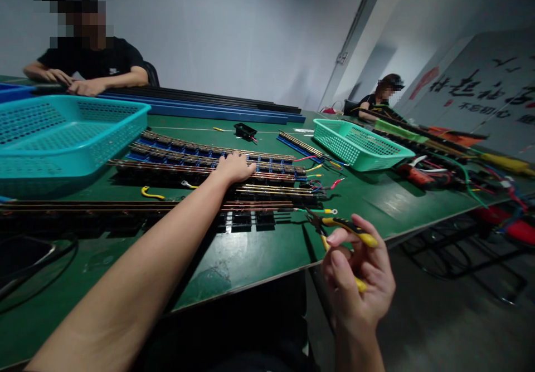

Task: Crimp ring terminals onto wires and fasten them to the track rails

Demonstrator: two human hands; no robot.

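My left hand [234,168] lies over a row of blue-based strips with copper-coloured bars [188,152], its fingers apart on top of them. In my right hand [363,283] is a pair of pliers [349,227] with yellow and black handles. Their dark jaws point left, close to a green wire with a yellow-sleeved ring terminal [330,211]; whether they touch it I cannot tell. That wire comes from the end of a black-based strip with copper bars [146,206], nearest to me. Several short coloured wire ends stick out at the strips' right ends.
A turquoise basket [104,149] stands left, a green basket [363,152] right. A small black tray [245,131] and a yellow wire piece [151,193] lie on the green table [251,255]. A red tool [422,172] lies right. Two people sit across the table.
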